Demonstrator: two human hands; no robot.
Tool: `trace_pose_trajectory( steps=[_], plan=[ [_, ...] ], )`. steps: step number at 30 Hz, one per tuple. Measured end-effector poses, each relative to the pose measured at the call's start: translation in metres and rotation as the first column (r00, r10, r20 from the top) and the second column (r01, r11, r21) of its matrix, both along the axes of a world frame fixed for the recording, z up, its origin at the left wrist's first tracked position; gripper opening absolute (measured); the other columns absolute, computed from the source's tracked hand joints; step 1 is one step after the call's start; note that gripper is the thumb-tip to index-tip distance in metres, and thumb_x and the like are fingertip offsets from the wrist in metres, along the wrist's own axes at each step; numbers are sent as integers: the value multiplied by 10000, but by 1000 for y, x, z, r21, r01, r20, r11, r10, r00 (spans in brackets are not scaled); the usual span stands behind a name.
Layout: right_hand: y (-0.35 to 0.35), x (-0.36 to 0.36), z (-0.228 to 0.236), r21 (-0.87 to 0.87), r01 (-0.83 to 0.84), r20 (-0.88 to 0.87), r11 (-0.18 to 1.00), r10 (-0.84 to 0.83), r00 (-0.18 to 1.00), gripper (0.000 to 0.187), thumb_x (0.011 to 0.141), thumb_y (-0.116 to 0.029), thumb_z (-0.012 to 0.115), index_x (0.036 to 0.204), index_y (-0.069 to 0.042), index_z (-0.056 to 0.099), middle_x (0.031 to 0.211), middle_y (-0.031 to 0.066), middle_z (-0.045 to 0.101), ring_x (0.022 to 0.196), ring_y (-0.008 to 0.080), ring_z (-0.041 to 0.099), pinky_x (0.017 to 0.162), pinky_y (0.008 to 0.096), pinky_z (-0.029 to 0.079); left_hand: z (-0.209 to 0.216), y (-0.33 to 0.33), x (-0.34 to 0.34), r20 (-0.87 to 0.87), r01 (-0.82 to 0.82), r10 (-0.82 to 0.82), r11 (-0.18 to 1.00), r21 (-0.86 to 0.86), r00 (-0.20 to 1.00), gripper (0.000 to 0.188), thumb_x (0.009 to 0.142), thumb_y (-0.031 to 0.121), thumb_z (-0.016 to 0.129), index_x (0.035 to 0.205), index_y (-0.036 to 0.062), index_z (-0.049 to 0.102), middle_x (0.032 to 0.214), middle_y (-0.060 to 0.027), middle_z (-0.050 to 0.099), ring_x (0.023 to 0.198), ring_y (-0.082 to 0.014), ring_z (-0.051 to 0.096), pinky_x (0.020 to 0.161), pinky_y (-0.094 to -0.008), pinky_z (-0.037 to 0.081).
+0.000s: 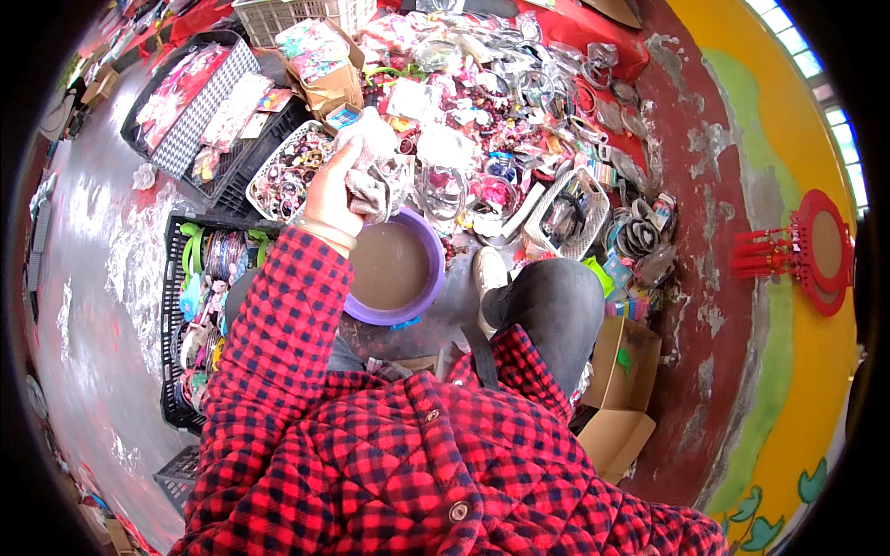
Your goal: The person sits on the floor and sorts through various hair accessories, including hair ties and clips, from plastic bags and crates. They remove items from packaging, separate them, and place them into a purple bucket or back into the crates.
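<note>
My left hand point(332, 199), reaching forward from the plaid sleeve, is closed around a crumpled whitish-grey cloth point(380, 176). A bracelet circles its wrist. The cloth is held up over the far edge of a purple basin point(436, 283), which contains murky brownish water. Just beyond the hand sits a white basket point(262, 193) full of small colourful hair accessories. My right hand does not show; only part of its plaid sleeve point(533, 366) appears near my right knee.
A heap of bagged accessories point(473, 102) spreads over red cloth ahead. Black crates point(171, 324) stand on the left. A white basket point(601, 208) and an open cardboard box point(626, 366) are on the right, beside the peeling red wall point(691, 259). My white shoe point(489, 269) is right of the basin.
</note>
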State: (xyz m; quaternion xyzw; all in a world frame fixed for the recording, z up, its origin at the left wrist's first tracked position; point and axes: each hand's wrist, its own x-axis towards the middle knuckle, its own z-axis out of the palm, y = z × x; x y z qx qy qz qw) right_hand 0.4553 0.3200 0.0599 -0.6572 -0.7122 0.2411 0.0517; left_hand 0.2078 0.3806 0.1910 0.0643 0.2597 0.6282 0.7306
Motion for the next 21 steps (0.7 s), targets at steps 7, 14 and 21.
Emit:
trace_pose_trajectory(
  steps=[7, 14, 21],
  plan=[
    [1, 6, -2, -12, 59, 16, 998, -59, 998, 272, 843, -41, 510, 1107, 22, 498, 1122, 141, 533, 1031, 210, 516, 871, 300, 408, 11, 2, 5, -85, -70, 62, 993, -90, 994, 240, 834, 188, 576, 1042, 70, 560, 875, -61, 632, 685, -190, 623, 554, -310, 512],
    [-1, 10, -1, -17, 99, 12, 995, -99, 995, 255, 840, -47, 510, 1087, 16, 503, 1103, 137, 536, 1011, 211, 520, 853, 302, 411, 4, 6, 4, -90, -27, 24, 999, -28, 996, 246, 842, 179, 563, 1061, 67, 556, 914, -70, 628, 775, -197, 624, 644, -339, 520],
    [-4, 10, 0, -33, 97, 8, 995, -96, 995, 238, 837, -54, 510, 1067, 11, 509, 1084, 133, 540, 991, 212, 523, 835, 305, 414, 3, 3, -2, -118, -59, 53, 997, -45, 992, 211, 841, 166, 567, 1028, 70, 579, 887, -59, 635, 738, -181, 629, 612, -324, 518]
  ],
)
